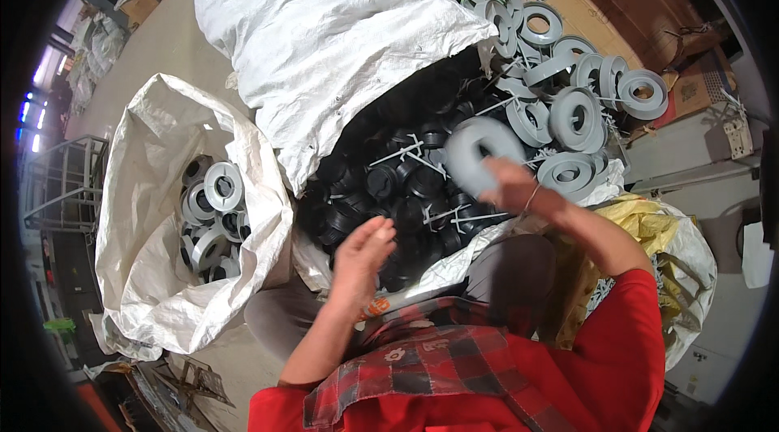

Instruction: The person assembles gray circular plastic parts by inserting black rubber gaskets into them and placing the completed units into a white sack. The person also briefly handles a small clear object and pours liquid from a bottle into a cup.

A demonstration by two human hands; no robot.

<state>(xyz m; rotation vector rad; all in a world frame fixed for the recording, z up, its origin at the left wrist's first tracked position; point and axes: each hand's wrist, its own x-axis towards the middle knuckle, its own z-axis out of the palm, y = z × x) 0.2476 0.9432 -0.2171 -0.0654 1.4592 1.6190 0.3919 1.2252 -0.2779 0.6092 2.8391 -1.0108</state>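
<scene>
My right hand (519, 189) is closed on the near edge of a grey plastic ring (464, 160), blurred by motion, above a heap of black round plastic parts (381, 183). Lower and to the left, my left hand (365, 257) hovers over the heap's near edge with fingers curled together; whatever they may hold is hidden. Thin light-grey branching plastic strips (438, 214) lie on the black parts. Many more grey rings (578, 120) are piled just beyond my right hand, some with strips attached.
The black parts spill from a large white woven sack (324, 34). At the left stands an open white sack (134, 245) with grey rings (223, 186) inside. A yellow and white bag (641, 221) is at my right. Cardboard (625, 2) stands behind the ring pile, and a metal rack (69, 180) far left.
</scene>
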